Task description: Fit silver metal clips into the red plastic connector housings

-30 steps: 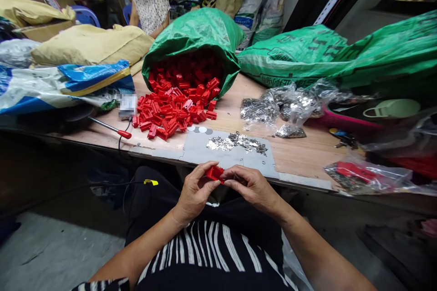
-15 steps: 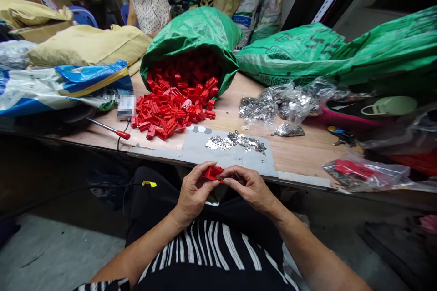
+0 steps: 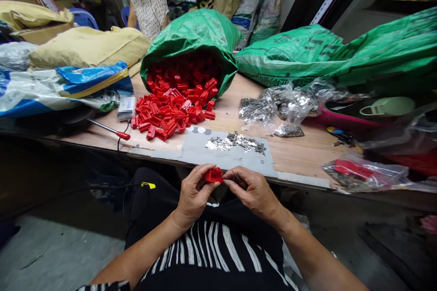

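Just in front of the table edge, my left hand pinches a small red plastic housing between thumb and fingers. My right hand is closed in a pinch at the housing's right end, its fingertips close to or touching it. What those right fingertips hold, if anything, is too small to make out. Beyond my hands, small flat metal pieces lie scattered on a grey mat. Farther back, a heap of similar red housings spills from a green woven sack.
Clear bags of metal parts lie right of the heap, near a pink tray. A red-tipped metal lever juts out at left. Another green sack lies at back right. A person sits across the table.
My right fingertips have shifted slightly right, and the small metal piece seen between them at the housing no longer shows. The red housing has turned slightly in my left hand.
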`<state>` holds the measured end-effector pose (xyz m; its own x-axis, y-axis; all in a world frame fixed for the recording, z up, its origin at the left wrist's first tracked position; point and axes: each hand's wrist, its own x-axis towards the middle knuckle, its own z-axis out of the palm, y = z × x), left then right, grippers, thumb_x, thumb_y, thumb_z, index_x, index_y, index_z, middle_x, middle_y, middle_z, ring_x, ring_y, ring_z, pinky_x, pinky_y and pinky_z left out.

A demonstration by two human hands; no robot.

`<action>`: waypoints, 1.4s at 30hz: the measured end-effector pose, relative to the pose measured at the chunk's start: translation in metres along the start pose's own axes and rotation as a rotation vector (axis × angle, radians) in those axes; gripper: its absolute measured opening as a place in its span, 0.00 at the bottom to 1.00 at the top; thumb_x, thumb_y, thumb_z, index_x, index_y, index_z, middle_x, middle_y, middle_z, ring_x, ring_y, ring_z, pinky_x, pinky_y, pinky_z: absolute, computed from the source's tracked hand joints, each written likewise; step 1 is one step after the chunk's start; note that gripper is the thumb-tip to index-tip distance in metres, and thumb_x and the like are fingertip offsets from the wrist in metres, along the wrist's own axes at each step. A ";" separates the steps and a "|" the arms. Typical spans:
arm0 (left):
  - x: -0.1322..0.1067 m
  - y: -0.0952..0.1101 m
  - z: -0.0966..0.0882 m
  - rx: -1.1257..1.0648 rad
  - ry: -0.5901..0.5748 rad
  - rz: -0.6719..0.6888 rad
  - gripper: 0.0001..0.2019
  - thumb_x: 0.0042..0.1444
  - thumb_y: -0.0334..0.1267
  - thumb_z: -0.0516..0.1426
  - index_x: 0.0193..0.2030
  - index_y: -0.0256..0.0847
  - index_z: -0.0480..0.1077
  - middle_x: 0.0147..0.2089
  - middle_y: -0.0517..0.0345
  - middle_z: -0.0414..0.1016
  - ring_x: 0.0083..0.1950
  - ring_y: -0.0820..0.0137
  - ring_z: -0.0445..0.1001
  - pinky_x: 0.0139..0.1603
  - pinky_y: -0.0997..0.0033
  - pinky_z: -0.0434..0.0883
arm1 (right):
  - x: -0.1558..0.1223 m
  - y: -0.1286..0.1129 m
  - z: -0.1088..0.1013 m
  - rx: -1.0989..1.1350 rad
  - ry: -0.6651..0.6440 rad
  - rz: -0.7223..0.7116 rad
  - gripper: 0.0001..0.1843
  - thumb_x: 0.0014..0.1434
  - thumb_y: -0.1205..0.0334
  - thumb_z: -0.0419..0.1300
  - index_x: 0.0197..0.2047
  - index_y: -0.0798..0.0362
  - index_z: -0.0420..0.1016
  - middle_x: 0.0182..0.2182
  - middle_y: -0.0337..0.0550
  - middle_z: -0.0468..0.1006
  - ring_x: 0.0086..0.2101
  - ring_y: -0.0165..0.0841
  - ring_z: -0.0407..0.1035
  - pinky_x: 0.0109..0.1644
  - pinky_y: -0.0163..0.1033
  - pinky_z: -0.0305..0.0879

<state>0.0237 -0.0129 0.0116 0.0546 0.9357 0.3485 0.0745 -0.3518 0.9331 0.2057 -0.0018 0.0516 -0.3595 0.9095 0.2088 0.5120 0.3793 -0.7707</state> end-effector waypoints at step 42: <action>-0.003 -0.010 0.000 0.070 0.012 0.030 0.17 0.53 0.34 0.63 0.51 0.45 0.73 0.48 0.54 0.77 0.49 0.67 0.76 0.51 0.69 0.73 | 0.000 -0.005 0.010 -0.072 -0.045 0.059 0.04 0.61 0.70 0.55 0.35 0.53 0.69 0.30 0.40 0.74 0.30 0.30 0.68 0.35 0.34 0.61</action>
<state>0.0230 -0.0122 0.0014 0.0458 0.9250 0.3773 0.1428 -0.3798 0.9140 0.1958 -0.0057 0.0493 -0.3605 0.9228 0.1358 0.5877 0.3378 -0.7352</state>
